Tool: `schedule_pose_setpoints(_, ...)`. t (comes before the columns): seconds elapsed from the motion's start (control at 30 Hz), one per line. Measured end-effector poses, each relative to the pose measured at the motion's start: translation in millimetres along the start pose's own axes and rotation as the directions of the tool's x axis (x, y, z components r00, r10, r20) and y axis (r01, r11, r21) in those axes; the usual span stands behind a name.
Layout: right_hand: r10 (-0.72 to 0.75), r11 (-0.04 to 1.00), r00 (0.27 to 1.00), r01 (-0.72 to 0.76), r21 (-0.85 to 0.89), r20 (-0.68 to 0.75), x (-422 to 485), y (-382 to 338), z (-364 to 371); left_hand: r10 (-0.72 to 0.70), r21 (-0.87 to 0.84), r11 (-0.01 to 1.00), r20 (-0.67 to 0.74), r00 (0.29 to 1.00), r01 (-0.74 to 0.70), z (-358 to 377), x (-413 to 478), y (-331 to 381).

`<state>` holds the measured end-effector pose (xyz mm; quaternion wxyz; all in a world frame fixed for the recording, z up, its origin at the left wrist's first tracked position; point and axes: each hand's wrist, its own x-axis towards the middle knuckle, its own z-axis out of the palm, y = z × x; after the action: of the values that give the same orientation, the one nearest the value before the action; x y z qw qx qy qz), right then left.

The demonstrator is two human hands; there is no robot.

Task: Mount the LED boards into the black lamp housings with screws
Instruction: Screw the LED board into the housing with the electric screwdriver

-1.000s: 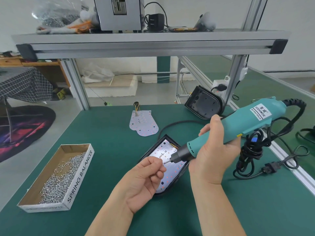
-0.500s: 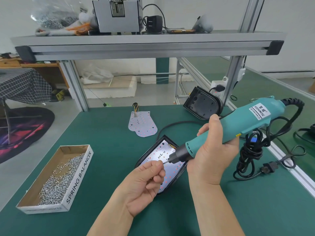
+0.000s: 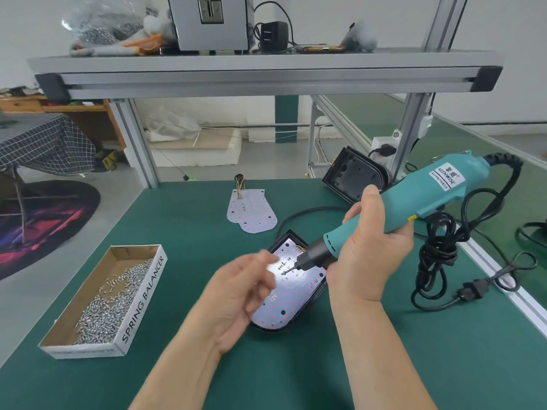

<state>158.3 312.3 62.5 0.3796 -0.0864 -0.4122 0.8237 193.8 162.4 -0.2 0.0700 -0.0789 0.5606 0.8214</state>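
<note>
left hand (image 3: 236, 294) blurred, fingers loose, empty | right hand (image 3: 371, 255) grips screwdriver (image 3: 438, 190) over LED board (image 3: 284, 309)

Screw box (image 3: 143, 300) left of housing (image 3: 288, 233)

The left hand (image 3: 239, 294) is smeared by motion blur, so the pose of its fingers, and whether they pinch anything, cannot be told. It covers the near-left part of the LED board (image 3: 291, 294) and that side of the black housing (image 3: 316, 297). The right hand (image 3: 373, 253) wraps the electric screwdriver (image 3: 429, 196), hiding its middle. The speck at the bit tip (image 3: 283, 272) is too small to name surely. A 2nd housing (image 3: 352, 176) is partly hidden behind the right thumb. On the far shelf, the grey box (image 3: 210, 22) and plastic bag (image 3: 97, 22) are cut off by the top edge. The 2 forearms run off the near edge.
</note>
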Motion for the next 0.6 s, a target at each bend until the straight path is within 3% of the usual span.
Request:
schedule_pose_setpoints(0.07,-0.013,1.0,1.0,0.013,-0.008,0.017,1,5,1,0.092,0.212,0.977,-0.248,0.964,-0.039,-21,12,8)
schedule_pose_setpoints(0.13,-0.033,0.998,0.998,0.036,-0.042,0.057,-3,13,0,0.142,0.459,0.885,-0.423,0.895,0.077,-41,21,5)
schedule_pose_setpoints(0.27,-0.04,0.986,0.978,0.071,-0.148,0.206,-21,37,-4,-0.032,0.587,0.765,-0.378,0.925,0.267,-52,26,-14)
schedule_pose_setpoints(0.37,-0.054,0.969,0.957,0.119,-0.216,0.285,-33,54,-10,-0.043,0.671,0.684,-0.355,0.934,0.286,-47,30,-15)
schedule_pose_setpoints(0.5,-0.071,0.963,0.946,0.149,-0.227,0.317,-39,63,-15,0.047,0.846,0.485,-0.278,0.96,0.221,-46,28,-26)
schedule_pose_setpoints(0.6,-0.079,0.959,0.941,0.162,-0.231,0.33,-39,66,-14,0.069,0.847,0.496,-0.257,0.964,0.191,-46,29,-31)
